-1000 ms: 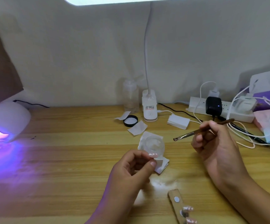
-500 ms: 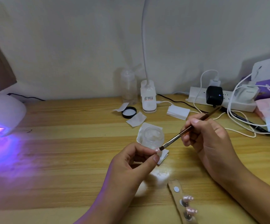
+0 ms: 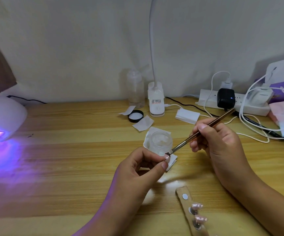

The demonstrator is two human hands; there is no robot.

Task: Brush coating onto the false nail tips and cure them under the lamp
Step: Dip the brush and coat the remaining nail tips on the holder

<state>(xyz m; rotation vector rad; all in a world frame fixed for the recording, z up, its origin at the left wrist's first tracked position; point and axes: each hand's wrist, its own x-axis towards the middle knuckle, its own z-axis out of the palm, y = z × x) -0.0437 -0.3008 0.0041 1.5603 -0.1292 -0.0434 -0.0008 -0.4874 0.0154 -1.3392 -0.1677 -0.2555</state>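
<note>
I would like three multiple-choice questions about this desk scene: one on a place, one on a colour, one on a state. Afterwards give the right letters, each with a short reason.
1. Where on the table does the curing lamp stand?
A. far left
B. far right
C. front middle

2. What colour is the rim of the round lid?
A. white
B. black
C. red

3. What is the tip of the brush doing?
A. resting on the table
B. pointing straight up
C. touching the nail tip pinched by the left hand

1 A: it glows purple at the left edge.
2 B: a black ring surrounds its white inside.
3 C: the right hand holds the brush against that tip.
</note>
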